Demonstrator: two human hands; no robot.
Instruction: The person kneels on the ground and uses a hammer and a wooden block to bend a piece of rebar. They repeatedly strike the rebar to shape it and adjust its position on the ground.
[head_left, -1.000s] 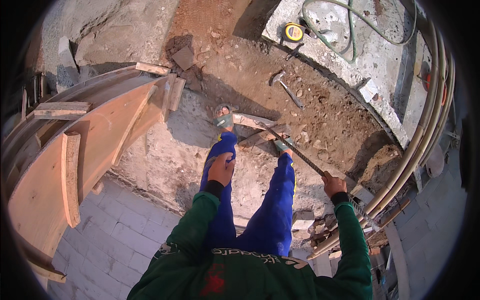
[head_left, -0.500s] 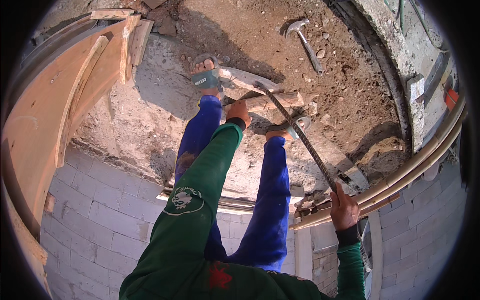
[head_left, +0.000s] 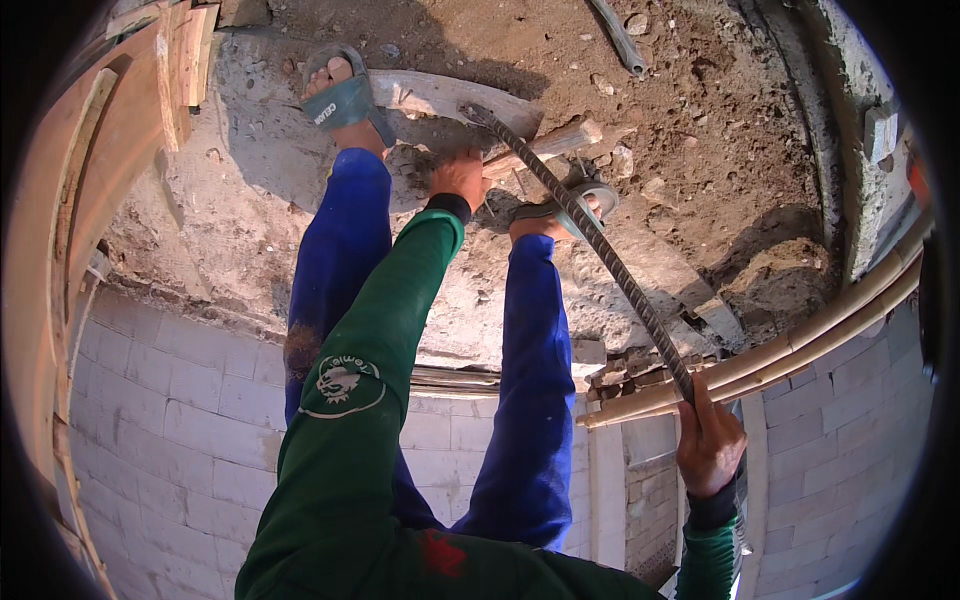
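Observation:
In my right hand [head_left: 710, 440], at the lower right, is a ribbed steel rebar [head_left: 610, 262], with fingers wrapped round its near part. The bar slants up and left to a tip over a pale board [head_left: 440, 95]. My left hand [head_left: 460, 180] reaches down between my feet, closed on the near-left end of a short, rough wood strip [head_left: 555, 143]. Thin nails stick out by the strip. The rebar crosses in front of the strip, and whether they touch I cannot tell. My sandalled left foot [head_left: 340, 95] and right foot [head_left: 560, 215] stand either side of this hand.
A hammer handle [head_left: 618, 38] lies on the dirt at the top. Plywood formwork [head_left: 110, 190] with battens rises at the left. Bamboo poles [head_left: 800, 350] curve along the right, beyond a broken concrete edge. Below the ledge is a grey block wall [head_left: 190, 420].
The view has shifted, pushing the hammer's head out of the top. My left hand sits further left, at the strip's end. My right hand still holds the rebar.

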